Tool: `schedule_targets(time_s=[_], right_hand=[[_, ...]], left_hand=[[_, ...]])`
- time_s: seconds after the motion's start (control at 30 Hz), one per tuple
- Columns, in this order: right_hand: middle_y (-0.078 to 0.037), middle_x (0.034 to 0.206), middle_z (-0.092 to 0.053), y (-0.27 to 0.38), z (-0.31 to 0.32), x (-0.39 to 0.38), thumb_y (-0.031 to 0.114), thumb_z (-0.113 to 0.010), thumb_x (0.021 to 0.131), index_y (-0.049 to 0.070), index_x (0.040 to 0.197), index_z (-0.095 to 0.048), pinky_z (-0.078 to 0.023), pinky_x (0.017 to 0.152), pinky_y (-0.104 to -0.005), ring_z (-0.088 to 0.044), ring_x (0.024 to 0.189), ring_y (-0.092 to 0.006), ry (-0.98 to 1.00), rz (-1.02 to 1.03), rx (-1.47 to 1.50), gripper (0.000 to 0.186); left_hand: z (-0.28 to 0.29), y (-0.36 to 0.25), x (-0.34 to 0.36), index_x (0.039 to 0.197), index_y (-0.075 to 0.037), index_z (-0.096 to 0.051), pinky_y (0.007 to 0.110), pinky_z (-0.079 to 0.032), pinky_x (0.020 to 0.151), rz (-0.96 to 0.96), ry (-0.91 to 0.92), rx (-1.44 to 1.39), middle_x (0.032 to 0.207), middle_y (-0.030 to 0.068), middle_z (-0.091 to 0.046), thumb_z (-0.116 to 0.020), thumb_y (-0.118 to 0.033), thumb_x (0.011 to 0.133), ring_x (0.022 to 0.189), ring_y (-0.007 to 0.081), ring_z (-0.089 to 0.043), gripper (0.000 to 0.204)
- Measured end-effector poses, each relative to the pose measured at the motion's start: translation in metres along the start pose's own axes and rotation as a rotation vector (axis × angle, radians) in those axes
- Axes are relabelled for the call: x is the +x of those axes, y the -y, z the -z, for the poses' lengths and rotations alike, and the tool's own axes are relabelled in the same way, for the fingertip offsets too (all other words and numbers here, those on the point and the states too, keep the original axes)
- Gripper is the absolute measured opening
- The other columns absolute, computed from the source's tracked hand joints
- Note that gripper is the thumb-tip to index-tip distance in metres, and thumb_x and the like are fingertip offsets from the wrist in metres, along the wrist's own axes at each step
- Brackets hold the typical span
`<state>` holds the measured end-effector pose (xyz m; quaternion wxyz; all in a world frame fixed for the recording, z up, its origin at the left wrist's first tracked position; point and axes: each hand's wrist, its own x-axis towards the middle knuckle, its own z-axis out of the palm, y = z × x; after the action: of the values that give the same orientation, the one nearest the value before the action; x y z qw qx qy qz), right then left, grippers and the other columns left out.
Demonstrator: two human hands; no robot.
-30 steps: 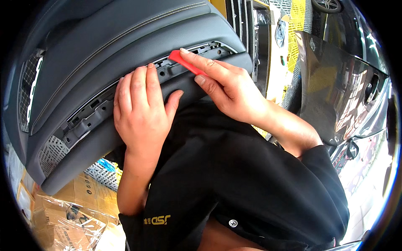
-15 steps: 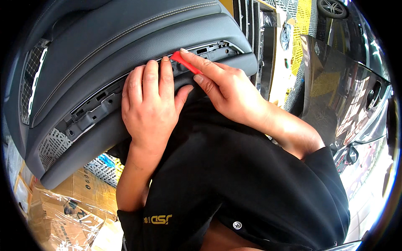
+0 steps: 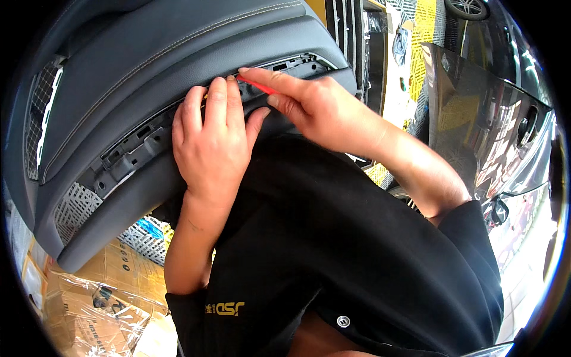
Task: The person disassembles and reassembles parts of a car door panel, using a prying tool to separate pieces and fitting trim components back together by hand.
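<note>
A dark grey car door panel (image 3: 178, 62) with a pale stitched seam lies across the upper left. Along it runs a long recess (image 3: 128, 156) with black plastic brackets and clip holes. My left hand (image 3: 211, 143) rests across this recess, fingers stretched out with the tips at its upper edge and the thumb apart. My right hand (image 3: 336, 116) grips a red pry tool (image 3: 257, 85) between forefinger and thumb. The tool's tip is at the recess's upper edge, beside my left fingertips. Its far end is partly hidden by my forefinger.
Cardboard boxes (image 3: 113, 268) under clear wrap stand at the lower left. A dark, glossy car door (image 3: 476, 125) is on the right, with a wheel (image 3: 468, 8) above. Black upright slats (image 3: 348, 41) stand behind the panel's right end.
My right hand and the red pry tool have shifted slightly left, closer to my left fingers, with the tool lying lower. My left hand has barely moved.
</note>
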<state>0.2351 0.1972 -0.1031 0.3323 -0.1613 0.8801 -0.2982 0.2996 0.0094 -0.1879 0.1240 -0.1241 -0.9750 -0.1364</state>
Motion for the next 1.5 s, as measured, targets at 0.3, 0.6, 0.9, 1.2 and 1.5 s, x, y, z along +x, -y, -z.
schedule_targets(time_s=[0.3, 0.6, 0.9, 1.2, 1.5], right_hand=[[-0.007, 0.089, -0.067, -0.013, 0.013, -0.014, 0.027, -0.060, 0.114, 0.004, 0.142, -0.059, -0.048, 0.064, -0.0313, -0.054, 0.068, -0.0121, -0.111, -0.087, 0.102, 0.037], [-0.024, 0.085, -0.070, 0.006, 0.023, 0.012, 0.037, -0.057, 0.112, 0.001, 0.109, -0.065, -0.055, 0.072, -0.0472, -0.071, 0.083, -0.0436, 0.160, -0.364, 0.275, 0.036], [-0.002, 0.078, -0.057, -0.002, 0.014, 0.021, 0.050, -0.047, 0.116, 0.004, 0.105, -0.066, -0.048, 0.064, -0.0305, -0.055, 0.069, -0.0099, 0.124, -0.313, 0.234, 0.051], [-0.028, 0.095, -0.073, 0.002, 0.019, 0.027, 0.042, -0.050, 0.115, -0.002, 0.116, -0.071, -0.056, 0.085, -0.0496, -0.072, 0.097, -0.0453, 0.119, -0.260, 0.070, 0.048], [-0.025, 0.079, -0.069, -0.006, 0.011, 0.022, 0.039, -0.049, 0.115, 0.000, 0.104, -0.069, -0.054, 0.073, -0.0523, -0.070, 0.081, -0.0471, 0.006, -0.181, 0.058, 0.045]], left_hand=[[0.002, 0.000, 0.000, 0.134, -0.008, -0.070, 0.045, -0.054, 0.101, -0.002, -0.035, -0.017, 0.131, 0.0055, -0.067, -0.072, -0.054, 0.096, 0.121, 0.0286, -0.063, 0.060], [0.002, -0.001, -0.001, 0.133, -0.008, -0.070, 0.045, -0.055, 0.101, 0.004, -0.041, -0.030, 0.131, 0.0060, -0.067, -0.069, -0.055, 0.098, 0.121, 0.0289, -0.064, 0.059], [0.001, -0.003, 0.001, 0.134, -0.007, -0.070, 0.045, -0.055, 0.101, 0.009, -0.033, -0.043, 0.132, 0.0064, -0.067, -0.068, -0.054, 0.098, 0.121, 0.0290, -0.064, 0.059], [0.000, -0.003, 0.005, 0.129, -0.005, -0.073, 0.043, -0.055, 0.103, 0.001, -0.050, -0.061, 0.128, 0.0059, -0.066, -0.069, -0.050, 0.097, 0.119, 0.0274, -0.063, 0.056], [0.003, -0.005, 0.005, 0.137, -0.008, -0.069, 0.044, -0.054, 0.102, 0.012, 0.016, -0.027, 0.134, 0.0051, -0.066, -0.065, -0.055, 0.101, 0.123, 0.0273, -0.062, 0.059]])
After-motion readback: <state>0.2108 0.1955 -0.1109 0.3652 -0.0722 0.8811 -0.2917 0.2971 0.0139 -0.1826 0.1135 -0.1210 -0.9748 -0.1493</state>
